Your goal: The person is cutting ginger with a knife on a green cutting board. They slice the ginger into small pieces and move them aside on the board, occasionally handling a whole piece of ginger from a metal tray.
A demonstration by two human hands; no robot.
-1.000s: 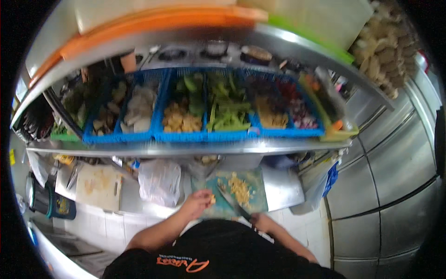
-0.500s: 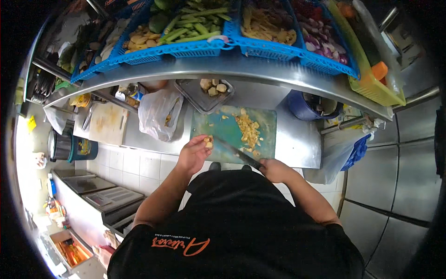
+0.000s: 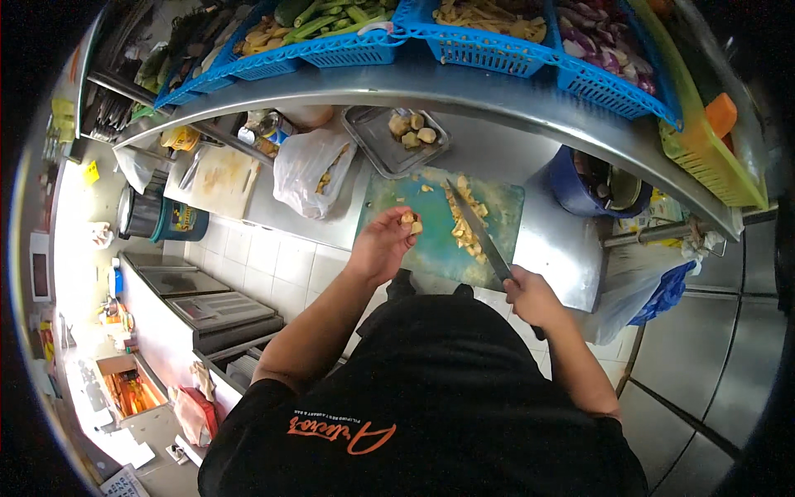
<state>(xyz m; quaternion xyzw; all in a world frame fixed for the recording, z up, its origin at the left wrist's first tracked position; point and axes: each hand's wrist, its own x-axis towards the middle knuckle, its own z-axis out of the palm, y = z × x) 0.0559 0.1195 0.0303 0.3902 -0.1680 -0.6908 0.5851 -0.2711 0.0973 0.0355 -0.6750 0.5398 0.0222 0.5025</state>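
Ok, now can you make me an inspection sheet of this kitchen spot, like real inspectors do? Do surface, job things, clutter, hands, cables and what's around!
Surface: metal counter with a green cutting board on it, partly covered in pale chopped pieces.
Job's things: knife, its blade slanting over the chopped pieces; shallow tray beyond the board, holding bigger pale chunks.
Clutter: white plastic bag left of the tray; pale cutting board farther left; blue tub on the right.
Hands: left hand pinches pale lumps; right hand grips the knife's handle.
Cables: nothing seen.
Surroundings: metal shelf above, with blue baskets of vegetables; white floor tiles below.
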